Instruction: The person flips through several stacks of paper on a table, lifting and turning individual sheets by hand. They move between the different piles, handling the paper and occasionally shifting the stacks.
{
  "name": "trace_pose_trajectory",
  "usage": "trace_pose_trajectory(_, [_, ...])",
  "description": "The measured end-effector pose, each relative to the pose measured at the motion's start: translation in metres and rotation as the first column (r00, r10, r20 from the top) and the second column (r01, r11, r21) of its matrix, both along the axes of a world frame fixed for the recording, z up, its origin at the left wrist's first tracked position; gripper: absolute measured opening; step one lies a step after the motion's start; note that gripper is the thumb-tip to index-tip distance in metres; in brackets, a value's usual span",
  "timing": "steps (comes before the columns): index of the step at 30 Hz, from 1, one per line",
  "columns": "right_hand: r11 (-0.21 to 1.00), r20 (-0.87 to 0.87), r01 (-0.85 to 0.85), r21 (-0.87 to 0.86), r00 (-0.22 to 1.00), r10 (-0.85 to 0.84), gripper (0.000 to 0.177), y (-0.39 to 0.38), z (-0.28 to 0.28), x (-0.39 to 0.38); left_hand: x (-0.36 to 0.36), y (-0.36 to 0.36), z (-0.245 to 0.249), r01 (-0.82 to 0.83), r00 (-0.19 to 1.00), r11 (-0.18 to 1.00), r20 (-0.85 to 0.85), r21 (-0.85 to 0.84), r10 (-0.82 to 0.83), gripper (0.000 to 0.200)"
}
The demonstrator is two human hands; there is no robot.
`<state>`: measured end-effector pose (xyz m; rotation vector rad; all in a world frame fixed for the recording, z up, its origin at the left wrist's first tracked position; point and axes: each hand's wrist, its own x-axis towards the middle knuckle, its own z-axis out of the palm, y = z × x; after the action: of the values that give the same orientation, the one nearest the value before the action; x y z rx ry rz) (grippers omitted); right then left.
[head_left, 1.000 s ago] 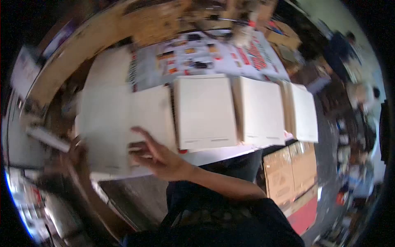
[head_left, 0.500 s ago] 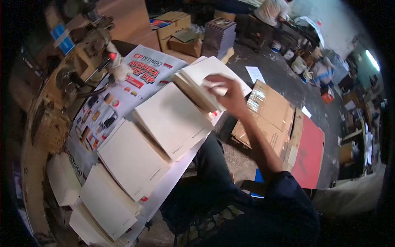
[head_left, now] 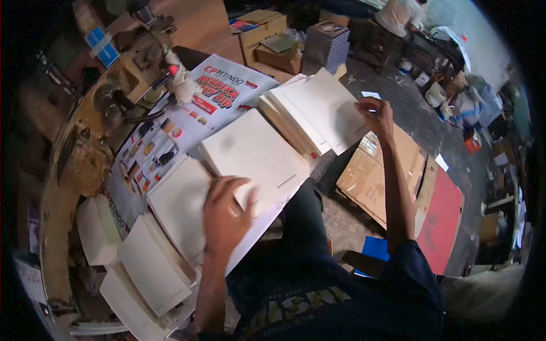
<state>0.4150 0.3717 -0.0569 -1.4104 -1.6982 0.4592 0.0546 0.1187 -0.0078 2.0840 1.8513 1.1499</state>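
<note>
My right hand (head_left: 377, 117) pinches the right edge of a white printed sheet (head_left: 335, 108), which is skewed out over the far-right paper stack (head_left: 287, 111). My left hand (head_left: 227, 210) hovers with curved fingers and thumb apart, holding nothing. It overlaps the gap between a square-looking stack of pages (head_left: 250, 153) and the stack to its left (head_left: 179, 196). Two further paper stacks, one in front (head_left: 151, 267) and one at the near corner (head_left: 128, 301), lie lower left. Small print lines show along the lower edges of several top pages.
A printed poster (head_left: 227, 85) covers the bench under the stacks. Worn machinery (head_left: 85, 165) borders the left. Flattened cardboard (head_left: 378, 176) and a red board (head_left: 435, 221) lie on the right. Behind are cartons (head_left: 264, 34), a pile of books (head_left: 327, 48) and a seated person (head_left: 398, 17).
My right hand has moved right, drawing the sheet's edge out from the far-right stack. My left hand has come into view over the middle stacks. The view has shifted slightly.
</note>
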Motion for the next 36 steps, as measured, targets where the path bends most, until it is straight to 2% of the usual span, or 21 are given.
trace_pose_trajectory(3, [0.988,-0.021,0.085,0.126,0.996,-0.083,0.025,-0.026,0.024,-0.008,0.050,0.033,0.000,0.083,0.987,0.977,-0.117,-0.195,-0.107,0.034])
trace_pose_trajectory(5, [0.997,-0.181,0.074,-0.018,0.981,-0.076,0.033,-0.040,0.040,-0.008,0.058,0.046,-0.008,0.050,0.983,0.979,-0.163,-0.196,-0.083,0.039])
trace_pose_trajectory(7, [0.991,-0.316,0.009,-0.134,0.947,-0.051,0.040,-0.053,0.050,-0.001,0.043,0.059,-0.015,0.140,0.987,0.928,-0.030,-0.345,-0.160,0.036])
trace_pose_trajectory(8, [0.990,-0.400,-0.039,-0.133,0.916,-0.018,0.041,-0.059,0.052,-0.002,0.037,0.059,-0.020,0.204,0.978,0.925,0.113,-0.319,-0.177,0.028])
trace_pose_trajectory(9, [0.987,-0.483,-0.097,-0.128,0.875,0.023,0.042,-0.066,0.055,-0.007,0.032,0.055,-0.019,0.192,0.980,0.925,0.109,-0.329,-0.164,0.028])
trace_pose_trajectory(11, [0.980,-0.508,-0.139,-0.141,0.860,0.049,0.047,-0.077,0.054,-0.015,0.019,0.041,-0.007,0.213,0.926,0.934,0.365,-0.286,-0.099,0.019])
trace_pose_trajectory(12, [0.979,-0.488,-0.146,-0.144,0.871,0.058,0.047,-0.079,0.049,-0.018,0.014,0.025,0.013,0.189,0.902,0.924,0.430,-0.334,-0.029,0.015])
trace_pose_trajectory(15, [0.982,-0.439,-0.107,-0.156,0.898,0.028,0.041,-0.103,0.055,-0.062,-0.008,-0.014,0.020,-0.012,0.854,0.993,0.515,-0.121,0.073,0.012])
trace_pose_trajectory(17, [0.963,-0.438,-0.207,-0.174,0.892,0.113,0.039,-0.111,0.048,-0.083,-0.034,-0.044,0.027,0.013,0.964,0.986,0.263,-0.163,0.031,0.030])
trace_pose_trajectory(19, [0.958,-0.344,-0.246,-0.150,0.921,0.183,0.038,-0.116,0.038,-0.106,-0.040,-0.069,0.038,-0.111,0.994,0.932,-0.027,-0.344,0.108,0.042])
trace_pose_trajectory(21, [0.884,-0.346,-0.382,-0.268,0.895,0.282,0.035,-0.121,0.041,-0.125,-0.043,-0.085,0.027,-0.164,0.986,0.905,-0.091,-0.392,0.139,0.043])
trace_pose_trajectory(23, [0.850,-0.424,-0.405,-0.337,0.871,0.246,0.035,-0.130,0.031,-0.143,-0.047,-0.096,0.015,-0.228,0.972,0.871,-0.156,-0.435,0.177,0.044])
trace_pose_trajectory(24, [0.854,-0.513,-0.464,-0.236,0.806,0.295,0.038,-0.126,0.012,-0.151,-0.049,-0.096,0.010,-0.242,0.969,0.869,-0.149,-0.432,0.196,0.042])
trace_pose_trajectory(25, [0.842,-0.509,-0.488,-0.230,0.798,0.323,0.038,-0.120,0.004,-0.152,-0.053,-0.096,0.007,-0.255,0.967,0.868,-0.138,-0.425,0.216,0.039])
trace_pose_trajectory(27, [0.700,-0.651,-0.415,-0.582,0.753,-0.095,0.043,-0.117,0.013,-0.162,-0.067,-0.098,0.001,-0.202,0.978,0.893,-0.032,-0.402,0.206,0.024])
trace_pose_trajectory(28, [0.666,-0.765,-0.528,-0.527,0.636,-0.101,0.048,-0.119,0.016,-0.165,-0.074,-0.102,-0.003,-0.175,0.978,0.905,0.041,-0.389,0.207,0.020])
trace_pose_trajectory(29, [0.647,-0.756,-0.548,-0.530,0.652,-0.067,0.048,-0.120,0.008,-0.164,-0.078,-0.106,-0.007,-0.156,0.971,0.916,0.114,-0.370,0.211,0.016])
trace_pose_trajectory(31, [0.828,-0.433,-0.480,-0.289,0.837,0.334,0.051,-0.119,-0.016,-0.163,-0.080,-0.117,0.001,-0.248,0.882,0.895,0.295,-0.370,0.366,0.010])
trace_pose_trajectory(32, [0.777,-0.382,-0.439,-0.451,0.882,0.276,0.050,-0.133,0.021,-0.177,-0.084,-0.128,0.003,-0.289,0.819,0.895,0.397,-0.339,0.415,0.010])
trace_pose_trajectory(35, [0.774,-0.597,-0.491,-0.400,0.780,0.187,0.053,-0.139,0.013,-0.191,-0.104,-0.174,-0.004,-0.429,0.633,0.852,0.572,-0.302,0.521,0.016])
trace_pose_trajectory(36, [0.766,-0.628,-0.527,-0.369,0.749,0.213,0.053,-0.150,0.026,-0.205,-0.113,-0.200,-0.020,-0.540,0.692,0.799,0.401,-0.264,0.600,0.023])
